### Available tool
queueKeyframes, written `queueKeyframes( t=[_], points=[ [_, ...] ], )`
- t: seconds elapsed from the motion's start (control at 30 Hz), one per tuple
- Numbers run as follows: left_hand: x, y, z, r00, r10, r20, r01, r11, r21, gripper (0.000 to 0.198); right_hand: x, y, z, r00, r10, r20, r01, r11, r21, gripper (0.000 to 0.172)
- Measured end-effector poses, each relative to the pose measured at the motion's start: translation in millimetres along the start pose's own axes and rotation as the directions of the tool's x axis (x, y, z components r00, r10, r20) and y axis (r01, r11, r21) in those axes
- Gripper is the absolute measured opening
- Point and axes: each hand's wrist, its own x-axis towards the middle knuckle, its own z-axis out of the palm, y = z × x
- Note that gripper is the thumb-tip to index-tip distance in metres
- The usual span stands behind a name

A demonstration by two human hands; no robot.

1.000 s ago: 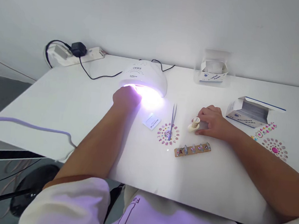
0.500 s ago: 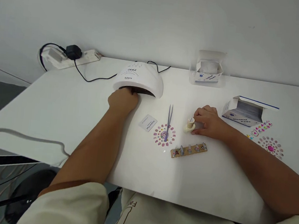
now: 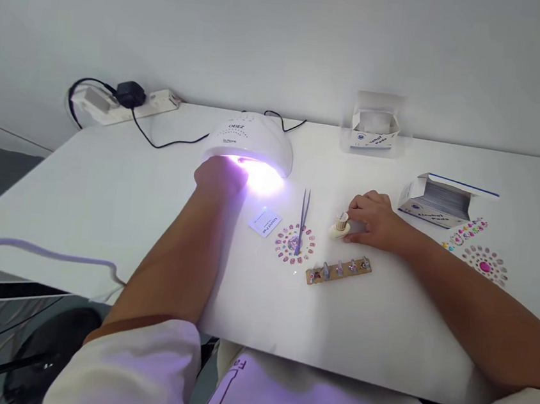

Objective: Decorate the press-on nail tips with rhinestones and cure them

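Observation:
My left hand reaches into the mouth of a white nail lamp, which glows violet-white. Its fingers are hidden inside, so what they hold, if anything, does not show. My right hand rests on the table with thumb and forefinger curved against a small cream-based bottle with a ribbed gold cap. Closer to me lies a brown strip carrying several decorated nail tips. Purple tweezers lie across a round sheet of gem stickers. A flat alcohol pad packet sits near the lamp.
An open alcohol pad box stands at right, near more gem stickers. Another small box sits in a clear case by the wall. A power strip with a black plug and cables lies at back left.
The lamp has lit up, casting violet light over my left hand, the table and my clothes. Both hands stay in about the same places.

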Motion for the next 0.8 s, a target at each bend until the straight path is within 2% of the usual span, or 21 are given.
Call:
queueKeyframes(
  t=[0.1, 0.2, 0.5, 0.7, 0.8],
  points=[
    [-4, -1, -1.8, 0.998, -0.028, -0.060, 0.033, 0.997, 0.074, 0.048, 0, 1, 0, 1.000, 0.002, 0.005, -0.002, 1.000, 0.000, 0.030],
    [-12, -5, -1.0, 0.997, -0.017, -0.074, 0.025, 0.994, 0.103, 0.044, 0, 0, 0, 1.000, 0.009, 0.006, -0.009, 1.000, 0.003, 0.030],
    [-25, -9, 8.6, 0.983, -0.016, -0.182, 0.032, 0.996, 0.085, 0.042, -1, -2, 0, 0.999, 0.026, 0.026, -0.026, 1.000, 0.003, 0.028],
    [-41, -12, 15.1, 0.972, 0.097, -0.216, -0.087, 0.995, 0.056, 0.034, -1, -1, 1, 1.000, 0.017, 0.014, -0.017, 1.000, -0.013, 0.028],
    [-39, -15, 18.6, 0.956, 0.180, -0.231, -0.178, 0.984, 0.030, 0.037, -1, -1, 1, 1.000, 0.009, 0.006, -0.008, 1.000, -0.024, 0.028]
  ],
)
